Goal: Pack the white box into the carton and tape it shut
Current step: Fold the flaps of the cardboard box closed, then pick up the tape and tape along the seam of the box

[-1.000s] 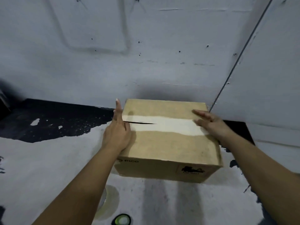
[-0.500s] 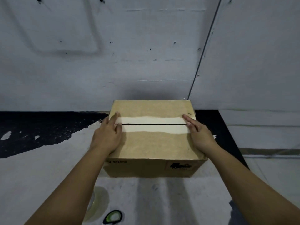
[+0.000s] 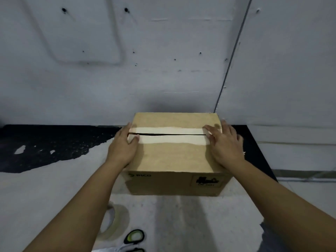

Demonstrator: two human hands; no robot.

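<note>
Left hand (image 3: 122, 148) and right hand (image 3: 224, 144), both flat and open, are now pressing the carton (image 3: 174, 157) flaps closed; seam between them has narrowed, awaiting tape roll (image 3: 113, 222).

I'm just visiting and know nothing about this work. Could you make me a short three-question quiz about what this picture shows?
1. True or false: the carton's top flaps are folded down, with a dark seam between them.
2. Where do the left hand and right hand rest? A) on the tape roll B) flat at opposite ends of the carton's seam C) on the scissors
3. Fill in: beside the tape roll, near the picture's bottom edge, lie the ____ with green-and-black handles.

Key: 1 true; 2 B; 3 scissors.
</note>
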